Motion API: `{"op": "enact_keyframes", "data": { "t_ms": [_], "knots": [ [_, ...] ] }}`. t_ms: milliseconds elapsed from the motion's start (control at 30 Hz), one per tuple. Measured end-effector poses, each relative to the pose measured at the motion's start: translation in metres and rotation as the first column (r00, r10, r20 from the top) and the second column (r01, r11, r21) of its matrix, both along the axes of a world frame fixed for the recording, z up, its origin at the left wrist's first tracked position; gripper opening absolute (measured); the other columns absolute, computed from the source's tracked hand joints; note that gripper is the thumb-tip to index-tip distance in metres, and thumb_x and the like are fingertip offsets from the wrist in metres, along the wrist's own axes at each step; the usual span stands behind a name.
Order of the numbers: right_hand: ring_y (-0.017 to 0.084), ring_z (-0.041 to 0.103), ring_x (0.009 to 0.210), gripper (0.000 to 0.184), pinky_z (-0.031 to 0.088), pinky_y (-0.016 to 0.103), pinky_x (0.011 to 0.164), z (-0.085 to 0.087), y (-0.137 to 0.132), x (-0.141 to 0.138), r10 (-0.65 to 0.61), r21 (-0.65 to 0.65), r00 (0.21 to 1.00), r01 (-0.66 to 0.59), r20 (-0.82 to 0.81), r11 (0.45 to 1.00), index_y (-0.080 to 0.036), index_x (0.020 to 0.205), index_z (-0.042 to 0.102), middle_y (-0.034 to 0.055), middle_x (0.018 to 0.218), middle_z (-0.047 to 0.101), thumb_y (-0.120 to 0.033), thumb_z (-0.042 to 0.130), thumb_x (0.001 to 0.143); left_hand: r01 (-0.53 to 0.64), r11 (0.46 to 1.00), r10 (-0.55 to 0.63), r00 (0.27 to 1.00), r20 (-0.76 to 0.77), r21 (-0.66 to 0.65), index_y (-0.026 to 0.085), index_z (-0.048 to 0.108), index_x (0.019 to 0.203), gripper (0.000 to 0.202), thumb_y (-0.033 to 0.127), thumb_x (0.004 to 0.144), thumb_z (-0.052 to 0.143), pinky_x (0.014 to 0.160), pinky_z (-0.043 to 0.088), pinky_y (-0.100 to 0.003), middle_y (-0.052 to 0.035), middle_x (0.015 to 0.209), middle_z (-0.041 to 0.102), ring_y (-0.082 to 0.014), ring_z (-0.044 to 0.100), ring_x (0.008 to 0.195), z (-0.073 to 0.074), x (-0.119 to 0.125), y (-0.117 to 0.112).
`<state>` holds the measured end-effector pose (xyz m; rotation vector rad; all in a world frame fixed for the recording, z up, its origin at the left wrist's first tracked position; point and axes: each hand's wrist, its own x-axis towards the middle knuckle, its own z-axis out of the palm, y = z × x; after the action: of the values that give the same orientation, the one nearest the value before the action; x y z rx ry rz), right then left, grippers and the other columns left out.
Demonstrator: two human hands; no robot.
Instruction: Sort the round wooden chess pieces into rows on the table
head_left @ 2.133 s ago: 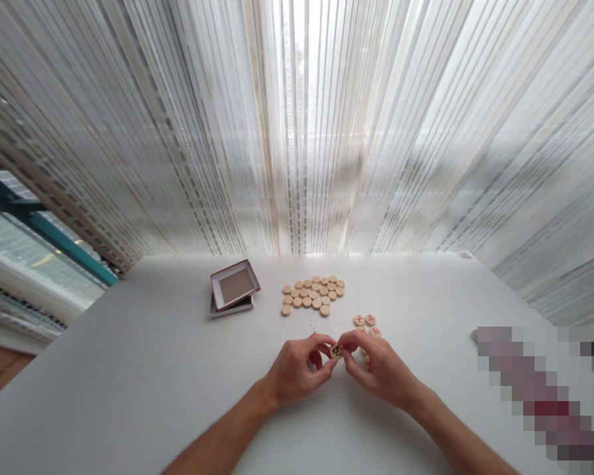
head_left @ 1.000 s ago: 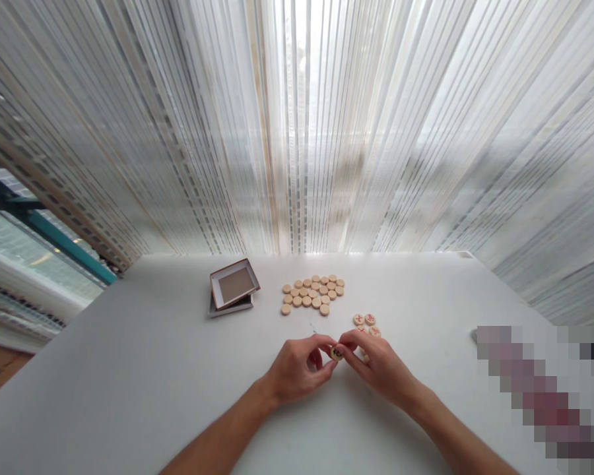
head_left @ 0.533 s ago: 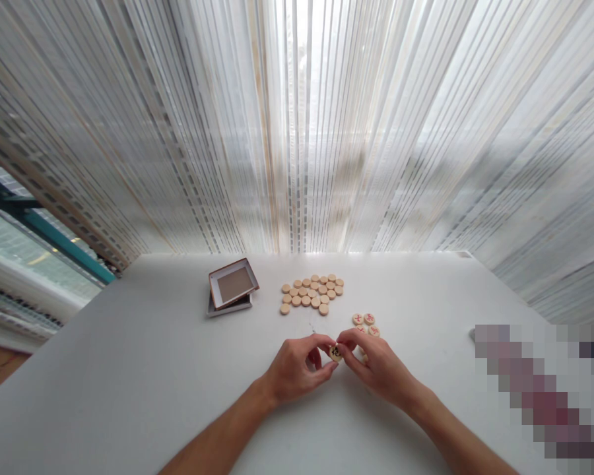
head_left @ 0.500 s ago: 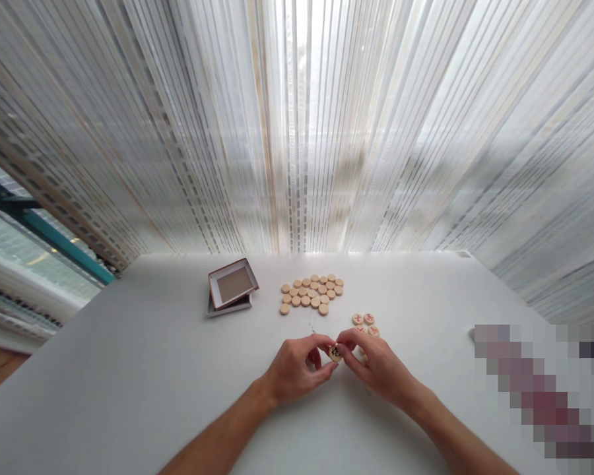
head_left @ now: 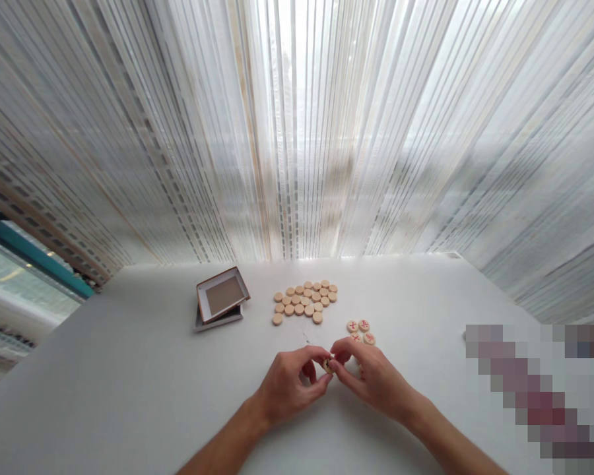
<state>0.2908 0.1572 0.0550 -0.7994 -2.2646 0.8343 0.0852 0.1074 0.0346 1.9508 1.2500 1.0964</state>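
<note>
Between the fingertips of my left hand (head_left: 294, 382) and my right hand (head_left: 369, 376) is a round wooden Chinese chess piece (head_left: 327, 365) with dark marking. Both hands pinch it just above the white table, and the fingers cover part of its face. Several pieces with red characters (head_left: 364, 326) lie face up just beyond my right hand, which partly hides some of them. Farther off, a cluster of blank-side-up wooden pieces (head_left: 299, 300) lies in loose rows.
An open shallow box part (head_left: 248, 298) rests tilted on another box part (head_left: 218, 324) at the left of the white table (head_left: 143, 369). Striped sheer curtains (head_left: 297, 132) hang along the table's far edge. A pixelated patch covers the right side.
The camera view has shifted slightly, so the table things appear lower and more to the left. The held piece has turned between my fingers, and less of its character shows.
</note>
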Motion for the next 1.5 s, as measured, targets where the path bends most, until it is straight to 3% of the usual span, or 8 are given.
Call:
{"op": "enact_keyframes", "data": {
  "t_ms": [200,267,433,567,800,1033,1400,1500],
  "knots": [
    [0.017,0.068,0.075,0.012,0.054,0.029,0.072,0.004,0.016,0.011,-0.134,0.079,0.99,0.137,-0.045,0.987,-0.023,0.096,0.061,0.0028,0.081,0.07,-0.029,0.051,0.099,-0.008,1.0,0.008,1.0,0.001,0.018,0.022,0.066,0.109,0.029,0.016,0.081,0.07,0.065,0.056,-0.021,-0.0006,0.091,0.075,-0.0103,0.066,0.062,-0.001,-0.002,0.001],
    [0.018,0.069,0.076,0.015,0.053,0.026,0.06,0.005,0.027,0.02,-0.242,0.054,0.968,0.246,-0.068,0.968,-0.023,0.099,0.061,0.0042,0.085,0.071,-0.034,0.051,0.099,-0.015,1.0,0.015,1.0,-0.007,0.022,0.022,0.066,0.108,0.029,0.016,0.08,0.07,0.065,0.056,-0.021,-0.0009,0.092,0.075,-0.0105,0.066,0.062,-0.001,-0.004,0.0],
    [0.021,0.072,0.078,0.021,0.051,0.025,0.05,-0.003,0.059,0.039,-0.491,0.059,0.861,0.501,-0.131,0.863,-0.022,0.098,0.063,0.0054,0.086,0.073,-0.041,0.054,0.097,-0.019,0.999,0.02,0.999,-0.03,0.027,0.022,0.067,0.107,0.028,0.018,0.08,0.071,0.065,0.056,-0.022,-0.0013,0.092,0.075,-0.0111,0.067,0.063,-0.002,-0.012,-0.002],
    [0.022,0.073,0.077,0.026,0.054,0.028,0.056,-0.017,0.079,0.044,-0.597,0.052,0.793,0.605,-0.118,0.794,-0.021,0.095,0.064,0.0058,0.084,0.075,-0.045,0.055,0.094,-0.016,0.999,0.018,0.999,-0.045,0.035,0.022,0.067,0.108,0.029,0.017,0.08,0.071,0.066,0.056,-0.022,-0.0014,0.09,0.075,-0.0117,0.067,0.063,-0.003,-0.019,-0.002],
    [0.021,0.071,0.071,0.028,0.056,0.032,0.07,-0.032,0.094,0.044,-0.612,-0.053,0.787,0.61,-0.076,0.791,-0.022,0.094,0.065,0.0042,0.083,0.075,-0.048,0.056,0.092,0.007,0.994,0.013,0.985,-0.172,0.112,0.023,0.068,0.104,0.029,0.016,0.076,0.072,0.075,0.052,-0.029,-0.0012,0.083,0.072,-0.0161,0.066,0.071,0.001,-0.016,0.0],
    [0.022,0.072,0.077,0.028,0.055,0.033,0.074,-0.038,0.098,0.046,-0.606,-0.095,0.791,0.599,-0.085,0.795,-0.024,0.094,0.065,0.0036,0.086,0.075,-0.05,0.057,0.091,0.152,0.975,-0.11,0.963,-0.244,0.16,0.022,0.068,0.102,0.028,0.018,0.076,0.075,0.092,0.045,-0.037,-0.0029,0.097,0.074,-0.0209,0.064,0.092,0.005,0.0,0.001],
    [0.023,0.072,0.078,0.029,0.055,0.033,0.075,-0.037,0.099,0.045,-0.604,-0.124,0.792,0.593,-0.088,0.796,-0.023,0.094,0.065,0.0035,0.083,0.076,-0.05,0.056,0.091,0.191,0.966,-0.127,0.939,-0.319,0.177,0.023,0.067,0.104,0.029,0.025,0.078,0.079,0.093,0.041,-0.037,-0.001,0.099,0.073,-0.02,0.061,0.095,-0.003,0.002,0.001],
    [0.022,0.072,0.079,0.028,0.055,0.033,0.076,-0.037,0.099,0.046,-0.602,-0.134,0.792,0.589,-0.097,0.797,-0.023,0.094,0.065,0.0029,0.083,0.076,-0.05,0.056,0.091,0.243,0.948,-0.157,0.919,-0.36,0.206,0.024,0.067,0.1,0.02,0.029,0.083,0.077,0.089,0.042,-0.033,0.0011,0.098,0.074,-0.0173,0.062,0.091,-0.003,0.0,0.002]
  ]
}}
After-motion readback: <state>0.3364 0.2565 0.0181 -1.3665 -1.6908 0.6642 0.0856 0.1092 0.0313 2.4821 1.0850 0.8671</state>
